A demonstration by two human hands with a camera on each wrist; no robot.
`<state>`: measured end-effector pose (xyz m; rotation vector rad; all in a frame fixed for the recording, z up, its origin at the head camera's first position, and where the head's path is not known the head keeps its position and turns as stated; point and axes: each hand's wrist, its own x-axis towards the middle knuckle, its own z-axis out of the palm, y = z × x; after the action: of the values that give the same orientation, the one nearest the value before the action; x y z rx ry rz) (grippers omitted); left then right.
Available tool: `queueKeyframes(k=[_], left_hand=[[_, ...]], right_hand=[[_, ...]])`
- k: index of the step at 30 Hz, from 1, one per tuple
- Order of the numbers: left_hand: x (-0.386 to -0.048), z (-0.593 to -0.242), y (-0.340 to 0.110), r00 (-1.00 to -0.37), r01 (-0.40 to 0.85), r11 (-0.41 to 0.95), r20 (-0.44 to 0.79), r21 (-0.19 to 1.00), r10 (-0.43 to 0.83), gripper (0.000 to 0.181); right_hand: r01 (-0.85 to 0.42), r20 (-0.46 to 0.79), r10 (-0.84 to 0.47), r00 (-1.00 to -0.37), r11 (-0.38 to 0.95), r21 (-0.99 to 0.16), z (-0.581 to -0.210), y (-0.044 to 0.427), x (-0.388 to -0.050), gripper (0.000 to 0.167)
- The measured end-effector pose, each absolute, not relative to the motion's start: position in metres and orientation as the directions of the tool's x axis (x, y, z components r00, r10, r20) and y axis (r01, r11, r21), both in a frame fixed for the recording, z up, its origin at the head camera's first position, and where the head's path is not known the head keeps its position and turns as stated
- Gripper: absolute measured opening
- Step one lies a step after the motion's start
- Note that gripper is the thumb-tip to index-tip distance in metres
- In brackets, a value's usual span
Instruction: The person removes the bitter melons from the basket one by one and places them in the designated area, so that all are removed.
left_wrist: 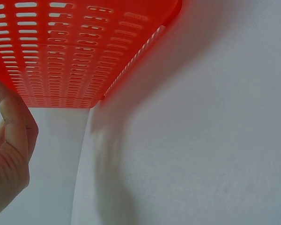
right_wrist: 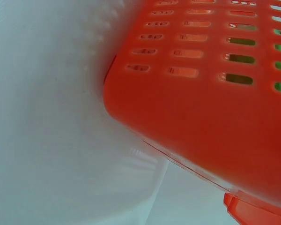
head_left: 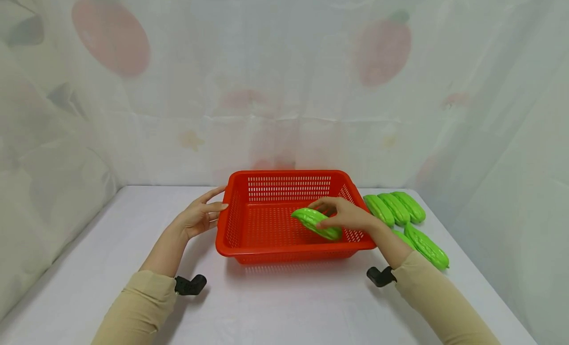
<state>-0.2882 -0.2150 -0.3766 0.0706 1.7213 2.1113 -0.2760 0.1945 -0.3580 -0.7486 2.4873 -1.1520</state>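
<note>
A red plastic basket point(head_left: 275, 251) with slotted walls stands in the middle of the table. My left hand point(head_left: 201, 217) holds its left rim, thumb over the edge and other fingers along the outer side. In the left wrist view, part of that hand point(left_wrist: 11, 136) shows beside the slotted wall. Over the basket's right half, my right hand point(head_left: 344, 214) grips a light green bitter melon point(head_left: 311, 219), which lies tilted with its tip pointing left. The right wrist view shows mostly the basket's outer wall point(right_wrist: 187, 103), with bits of green through the slots; the right hand is hidden there.
Right of the basket lie several more bitter melons point(head_left: 409, 206), three side by side at the back and others nearer, including one long melon point(head_left: 426, 247). My right forearm partly covers one. A white table point(head_left: 284, 305) lies beneath; a printed curtain point(head_left: 284, 88) hangs behind.
</note>
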Motion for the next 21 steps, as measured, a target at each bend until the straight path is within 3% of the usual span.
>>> queueKeyframes(k=[8, 21], left_hand=[[-0.2867, -0.3759, -0.2145, -0.914, -0.281, -0.150, -0.217, 0.948, 0.341, 0.076], [-0.2873, -0.3753, -0.2148, -0.916, -0.267, -0.140, -0.206, 0.953, 0.345, 0.078]], right_hand=[[-0.287, 0.006, -0.466, -0.885, 0.533, -0.796, -0.3538, 0.1967, -0.2770, 0.047], [-0.213, 0.036, -0.373, -0.927, 0.445, -0.870, -0.3474, 0.2012, -0.2783, 0.048]])
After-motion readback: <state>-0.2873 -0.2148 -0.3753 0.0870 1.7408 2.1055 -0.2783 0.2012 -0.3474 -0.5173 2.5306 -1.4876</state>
